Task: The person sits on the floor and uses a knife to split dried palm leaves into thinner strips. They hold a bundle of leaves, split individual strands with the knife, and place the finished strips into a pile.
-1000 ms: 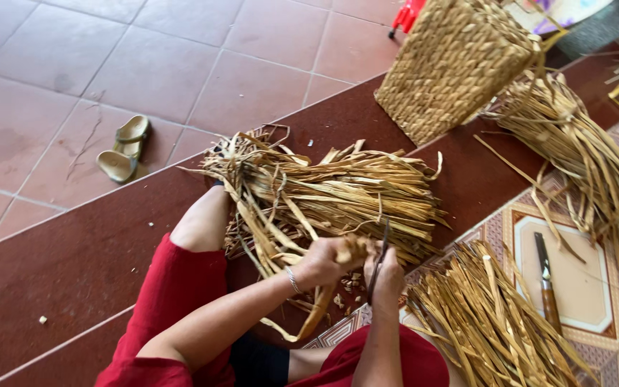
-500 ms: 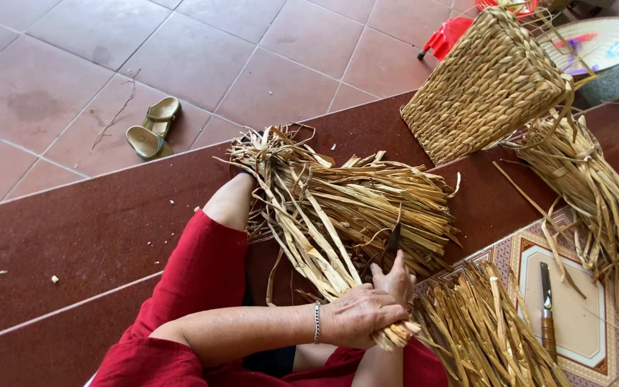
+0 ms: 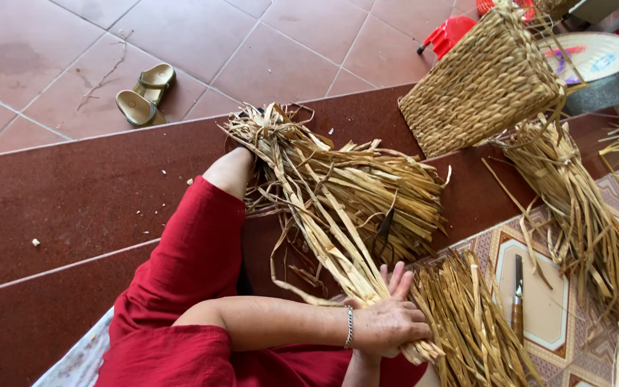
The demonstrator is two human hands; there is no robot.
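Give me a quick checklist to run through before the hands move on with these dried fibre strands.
1. Strands held: ok. The left hand lies over the strip bundle at its near end.
2. Right hand: cannot tell. Only fingers show behind the left hand.
3. Scissors: ok, lying on the main pile, untouched.
4. Knife: ok, on the patterned tile, apart from both hands.
5. Woven basket: ok, tipped on its side, away from the work.
6. Second pile: ok, beside the left hand.
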